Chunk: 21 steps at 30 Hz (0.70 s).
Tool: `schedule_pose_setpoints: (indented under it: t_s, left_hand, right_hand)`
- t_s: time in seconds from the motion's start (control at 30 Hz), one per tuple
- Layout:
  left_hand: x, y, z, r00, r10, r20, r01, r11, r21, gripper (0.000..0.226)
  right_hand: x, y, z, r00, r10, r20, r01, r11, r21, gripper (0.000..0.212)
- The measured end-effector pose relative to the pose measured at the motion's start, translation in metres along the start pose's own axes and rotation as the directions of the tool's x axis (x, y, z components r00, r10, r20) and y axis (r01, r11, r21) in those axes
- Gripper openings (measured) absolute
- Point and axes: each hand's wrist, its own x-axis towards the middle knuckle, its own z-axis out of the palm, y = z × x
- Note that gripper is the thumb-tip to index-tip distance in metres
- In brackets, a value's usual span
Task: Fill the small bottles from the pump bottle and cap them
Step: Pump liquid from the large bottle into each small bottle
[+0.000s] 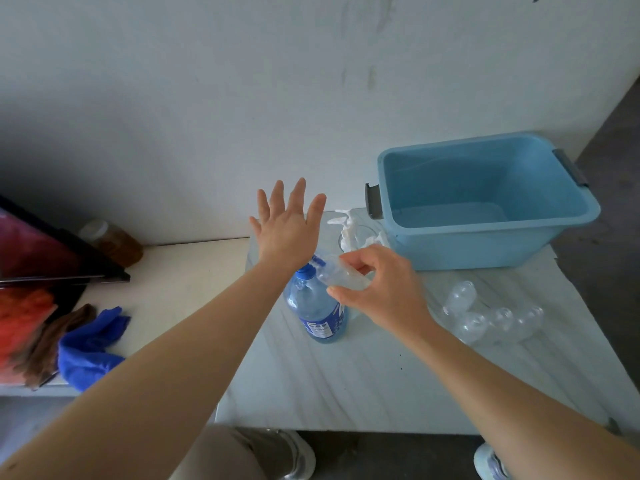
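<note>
So, pump bottle (317, 306): blue one, upright around the middle of the table (363, 379), blue label with a white panel, print too blurry to read.
Small bottle in hand (341, 273): clear, tipped sideways with its mouth right at the pump nozzle.
Right hand (377, 289): fingers and thumb pinched on that small bottle.
Left hand (287, 226): flat above the pump head, fingers spread apart, gripping nothing.
Spare small bottles (491, 313): clear bunch lying toward the table's right edge.
White pump caps (348, 228): clustered near the far edge, just beside the tub.
Blue tub (485, 199): far right corner, grey handles.
Blue cloth (91, 348): on the cream shelf off the table's left edge.
</note>
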Motion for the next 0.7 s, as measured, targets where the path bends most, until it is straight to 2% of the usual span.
schedule_pose_setpoints:
  t_s: [0.27, 0.7]
  left_hand:
    - [0.002, -0.007, 0.013, 0.998, -0.050, 0.036, 0.053, 0.994, -0.091, 0.057]
    - [-0.001, -0.002, 0.002, 0.997, -0.057, 0.057, 0.062, 0.995, -0.075, 0.059]
  right_hand:
    - [0.001, 0.012, 0.008, 1.000, 0.026, 0.017, -0.027, 0.999, 0.047, 0.035]
    - [-0.002, 0.004, 0.006, 1.000, 0.020, 0.008, -0.020, 1.000, 0.000, 0.036]
